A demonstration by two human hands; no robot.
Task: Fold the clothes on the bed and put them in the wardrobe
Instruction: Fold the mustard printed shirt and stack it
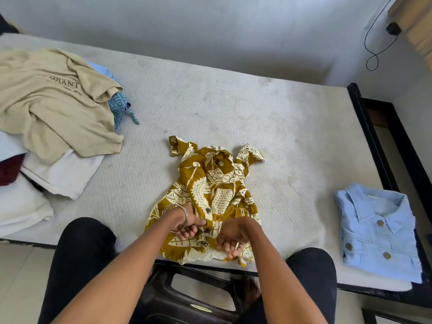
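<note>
A small mustard-and-cream printed shirt lies front-up on the white mattress, its hem at the near edge. My left hand, with bangles on the wrist, pinches the fabric beside the button placket near the lower buttons. My right hand has its fingers curled into the shirt's lower right front near the hem. A folded light-blue denim shirt rests at the right end of the bed.
A heap of unfolded clothes sits at the left: a beige T-shirt on top, a blue patterned piece, white garments and a maroon one. A dark plastic stool stands between my knees. The black bed frame runs along the right.
</note>
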